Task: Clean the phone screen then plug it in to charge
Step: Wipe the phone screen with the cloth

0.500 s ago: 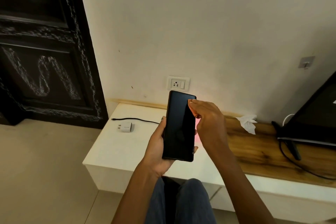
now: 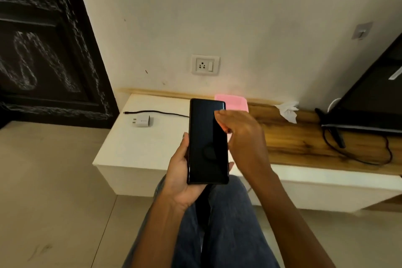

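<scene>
phone (image 2: 207, 141) — upright above the lap, dark screen facing the camera | left hand (image 2: 181, 173) — fingers curled round its lower left edge and back | right hand (image 2: 241, 135) — fingers bunched together on the screen's upper right, pinching something pinkish; cannot tell what | charger (image 2: 142, 121) and cable (image 2: 156, 112) — on counter (image 2: 139, 148) at 10 o'clock from phone | wall socket (image 2: 205, 64) — at 12 o'clock

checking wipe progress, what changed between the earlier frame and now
The right hand slid from the top right corner of the phone a little way down its right edge, fingers bunched on the glass. The camera tilted, uncovering a pink cloth behind the phone. The left hand keeps gripping the phone; charger adapter and black cable lie unmoved.
</scene>
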Action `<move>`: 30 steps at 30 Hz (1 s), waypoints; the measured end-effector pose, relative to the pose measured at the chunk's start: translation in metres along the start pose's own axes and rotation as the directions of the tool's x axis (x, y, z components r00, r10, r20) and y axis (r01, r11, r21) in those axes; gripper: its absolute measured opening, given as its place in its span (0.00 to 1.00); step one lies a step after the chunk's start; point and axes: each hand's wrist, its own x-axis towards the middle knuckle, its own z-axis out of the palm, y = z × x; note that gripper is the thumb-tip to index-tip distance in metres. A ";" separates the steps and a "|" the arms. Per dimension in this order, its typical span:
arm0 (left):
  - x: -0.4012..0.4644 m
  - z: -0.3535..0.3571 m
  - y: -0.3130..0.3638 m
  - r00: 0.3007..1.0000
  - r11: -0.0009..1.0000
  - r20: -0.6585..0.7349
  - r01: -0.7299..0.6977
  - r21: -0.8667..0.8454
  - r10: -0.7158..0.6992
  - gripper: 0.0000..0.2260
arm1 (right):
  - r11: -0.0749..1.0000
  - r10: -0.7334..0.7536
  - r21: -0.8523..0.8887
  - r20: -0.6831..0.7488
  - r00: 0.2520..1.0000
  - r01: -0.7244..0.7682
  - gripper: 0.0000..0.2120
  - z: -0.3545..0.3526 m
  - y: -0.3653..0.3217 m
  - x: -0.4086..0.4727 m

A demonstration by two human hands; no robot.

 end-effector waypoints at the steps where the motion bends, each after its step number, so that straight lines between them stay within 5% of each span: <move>1: -0.002 -0.002 0.000 1.000 1.000 0.002 -0.002 0.005 0.002 0.25 | 1.000 0.024 0.015 -0.010 1.000 -0.024 0.18 0.002 -0.002 0.005; 13: -0.015 -0.022 0.004 0.997 0.999 -0.070 -0.045 -0.031 0.042 0.24 | 0.992 -0.124 -0.027 0.063 0.990 0.126 0.15 0.014 -0.025 -0.056; 20: -0.010 -0.022 -0.003 0.998 0.999 -0.050 -0.029 -0.021 0.028 0.25 | 0.993 -0.056 -0.097 0.077 0.995 0.063 0.22 0.015 -0.012 -0.019; 25: -0.010 -0.031 0.004 0.994 0.998 -0.099 -0.047 -0.033 0.044 0.25 | 0.989 -0.132 -0.067 0.050 0.990 0.135 0.12 0.021 -0.024 -0.071; 30: -0.008 -0.031 0.001 0.992 0.999 -0.126 -0.014 -0.039 0.009 0.28 | 0.987 -0.138 -0.068 0.070 0.988 0.142 0.14 0.020 -0.019 -0.079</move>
